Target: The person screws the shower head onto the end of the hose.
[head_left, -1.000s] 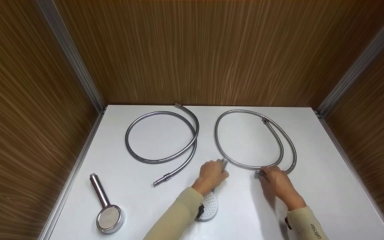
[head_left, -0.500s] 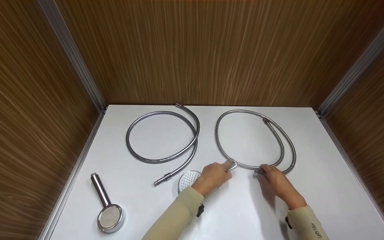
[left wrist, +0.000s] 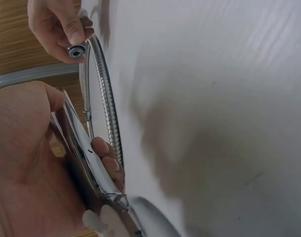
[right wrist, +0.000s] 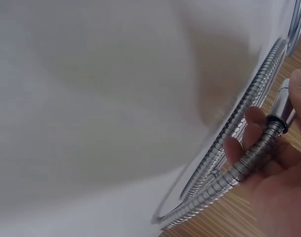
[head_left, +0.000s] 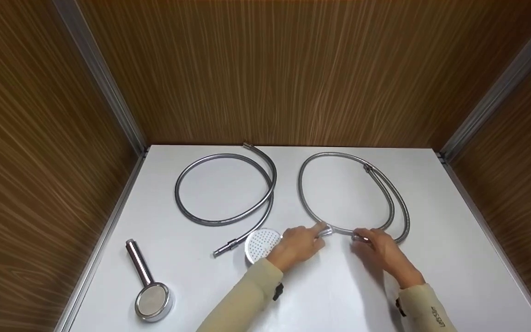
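My left hand (head_left: 297, 245) grips the chrome handle of a shower head (head_left: 262, 245), whose round white nozzle face shows left of the wrist. The handle's end points right. In the left wrist view, the fingers curl around the shiny handle (left wrist: 83, 148). My right hand (head_left: 380, 249) holds the end fitting of the right-hand metal shower hose (head_left: 300, 184). In the right wrist view, thumb and fingers pinch its chrome connector (right wrist: 282, 106), with the ribbed hose running down across the fingers. A short gap separates the handle end from the connector.
A second coiled shower hose (head_left: 176, 193) lies at left on the white table (head_left: 201, 295). Another shower head (head_left: 152, 302) with a dark chrome handle rests at the front left. Wood-grain panels (head_left: 270, 74) wall the back and sides.
My left hand has turned the shower head: its face swung left and up, and its handle end now points right toward the connector. The right hand has barely moved.
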Available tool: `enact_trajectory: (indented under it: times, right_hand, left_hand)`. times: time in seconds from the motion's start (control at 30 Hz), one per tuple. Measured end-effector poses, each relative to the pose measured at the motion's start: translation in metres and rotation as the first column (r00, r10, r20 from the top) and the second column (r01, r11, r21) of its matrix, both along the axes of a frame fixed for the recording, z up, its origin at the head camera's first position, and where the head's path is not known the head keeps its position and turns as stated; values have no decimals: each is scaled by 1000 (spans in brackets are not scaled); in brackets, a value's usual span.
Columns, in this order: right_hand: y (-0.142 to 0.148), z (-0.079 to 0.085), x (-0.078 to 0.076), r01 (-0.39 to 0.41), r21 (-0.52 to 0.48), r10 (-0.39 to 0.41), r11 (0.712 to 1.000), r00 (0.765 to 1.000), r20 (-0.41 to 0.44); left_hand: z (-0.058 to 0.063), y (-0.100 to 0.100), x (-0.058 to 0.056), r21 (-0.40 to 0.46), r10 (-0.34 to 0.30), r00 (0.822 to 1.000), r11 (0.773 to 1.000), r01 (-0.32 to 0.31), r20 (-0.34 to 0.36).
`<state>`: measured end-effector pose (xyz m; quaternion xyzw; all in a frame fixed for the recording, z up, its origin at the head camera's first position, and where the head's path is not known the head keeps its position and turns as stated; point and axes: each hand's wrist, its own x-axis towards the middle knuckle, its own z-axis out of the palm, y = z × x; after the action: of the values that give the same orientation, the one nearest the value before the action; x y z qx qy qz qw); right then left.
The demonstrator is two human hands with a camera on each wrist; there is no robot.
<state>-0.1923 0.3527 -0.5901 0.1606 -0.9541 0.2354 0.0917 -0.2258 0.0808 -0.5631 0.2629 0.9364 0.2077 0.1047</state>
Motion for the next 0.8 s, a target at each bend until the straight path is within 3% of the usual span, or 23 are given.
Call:
enact_trajectory:
  times: [0.3,0.63,0.8]
  right_hand:
    - [1,1,1,12,-38,-9,999,996,87]
    - [1,3,5,-92,-40,91,995,996,-25]
    - [0,5,5,-90,-14,89,996,996,-24]
  left_hand:
    - [0,5,3,-42,-23,999,999,22,-42]
    - [-2,18,9,-181,-102,984,981,74,-148]
    - [-2,24,12,-204,-106,985,976,76,-139]
